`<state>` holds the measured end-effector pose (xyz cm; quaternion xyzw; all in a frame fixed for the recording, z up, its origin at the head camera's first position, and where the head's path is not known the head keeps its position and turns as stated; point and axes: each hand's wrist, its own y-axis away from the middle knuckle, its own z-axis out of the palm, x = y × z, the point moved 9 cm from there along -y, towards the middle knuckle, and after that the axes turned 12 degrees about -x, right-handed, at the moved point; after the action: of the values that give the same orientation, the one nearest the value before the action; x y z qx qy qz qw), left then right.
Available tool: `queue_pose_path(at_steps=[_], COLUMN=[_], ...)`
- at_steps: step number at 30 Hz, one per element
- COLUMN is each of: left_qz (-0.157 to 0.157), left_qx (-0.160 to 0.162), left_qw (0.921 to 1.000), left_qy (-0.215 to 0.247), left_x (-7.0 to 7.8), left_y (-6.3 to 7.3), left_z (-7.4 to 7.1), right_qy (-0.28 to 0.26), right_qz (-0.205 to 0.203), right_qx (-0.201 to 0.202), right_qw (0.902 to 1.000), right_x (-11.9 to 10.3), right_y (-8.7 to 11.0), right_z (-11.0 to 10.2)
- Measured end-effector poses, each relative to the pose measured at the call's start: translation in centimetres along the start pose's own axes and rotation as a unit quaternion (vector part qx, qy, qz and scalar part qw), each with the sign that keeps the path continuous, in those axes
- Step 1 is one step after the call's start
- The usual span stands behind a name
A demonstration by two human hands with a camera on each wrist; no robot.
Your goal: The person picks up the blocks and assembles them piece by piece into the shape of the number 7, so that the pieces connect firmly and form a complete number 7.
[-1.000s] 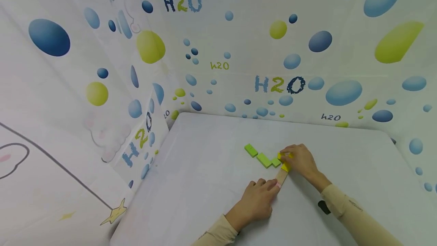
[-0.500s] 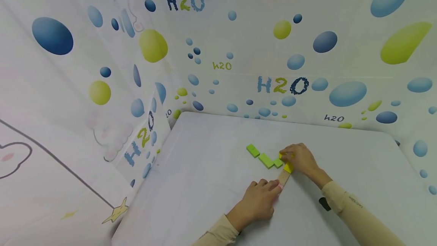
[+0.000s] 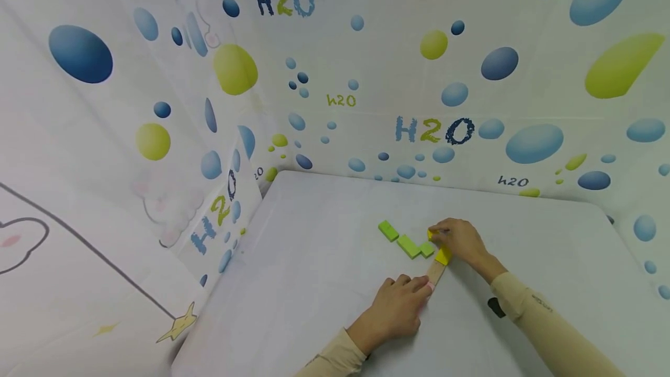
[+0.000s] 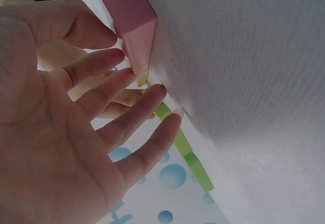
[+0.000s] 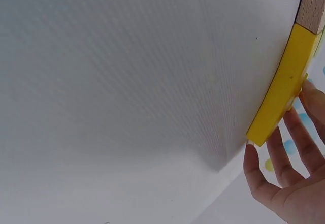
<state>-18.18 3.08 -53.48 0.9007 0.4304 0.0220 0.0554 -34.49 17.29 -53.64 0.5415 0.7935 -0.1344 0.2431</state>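
Observation:
My right hand [image 3: 460, 241] has its fingers curled round a bright yellow block [image 5: 282, 87]; its thumb and fingertips lie along one side and the far end. In the head view the hand covers much of the yellow. A plain wooden block [image 3: 435, 272] meets the yellow one end to end. Past the wood comes a pink block [image 4: 133, 23], touched at its side by the nearly straight fingers of my left hand [image 3: 396, 309]. Beyond the yellow, several light green blocks [image 3: 408, 245] form a bent row on the white table.
The white table [image 3: 314, 237] ends at a back wall [image 3: 366, 74] of white cloth printed with blue and green drops. Another cloth wall [image 3: 125, 191] stands along the left edge. A small black object [image 3: 496, 307] shows beside the right sleeve.
The right hand, with the yellow piece at its fingertips, has shifted slightly away from me, and a gap to the nearest green block shows. The left hand stays put.

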Motion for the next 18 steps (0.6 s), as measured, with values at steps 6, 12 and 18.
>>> queue_pose_path(at_steps=[6,12,18], left_qz=[-0.005,-0.004,-0.003], left_qx=[-0.017,-0.012,-0.011], left_qw=[0.9998,0.9999,0.9999], left_qy=[0.006,0.007,0.012], left_x=[-0.1,-0.08,-0.06], left_y=[-0.08,0.02,0.06], left_z=[0.29,0.03,0.07], right_qy=[0.005,0.009,0.01], right_qz=[0.005,0.007,0.006], right_qx=[-0.001,0.002,-0.002], right_qw=[1.0,0.9999,0.9999], right_x=[0.16,0.46,0.62], right_y=[-0.34,-0.6,-0.85], right_z=[-0.15,-0.44,-0.49])
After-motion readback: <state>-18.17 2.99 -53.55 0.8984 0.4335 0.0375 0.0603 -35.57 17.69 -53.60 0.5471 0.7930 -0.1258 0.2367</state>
